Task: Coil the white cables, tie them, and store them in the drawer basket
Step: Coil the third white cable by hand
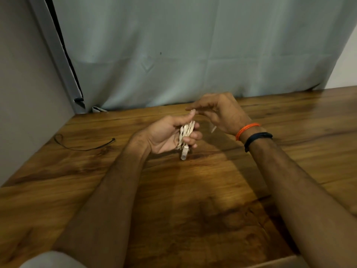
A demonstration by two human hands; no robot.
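1. The wooden table (193,190) fills your view, and its far edge meets a grey-green curtain (173,55).
2. Your left hand (170,134) is above the middle of the table, palm up, fingers curled round the coiled white cable (186,132).
3. Your right hand (218,111) hovers just beyond the left, near the far edge; its fingers are blurred and half bent, so you cannot tell whether they pinch anything.
4. On your right wrist sit an orange band (247,129) and a dark band (257,139).
5. A thin black tie (83,147) lies flat near the table's left edge.
6. The cable's plug (184,152) hangs below your left fist.
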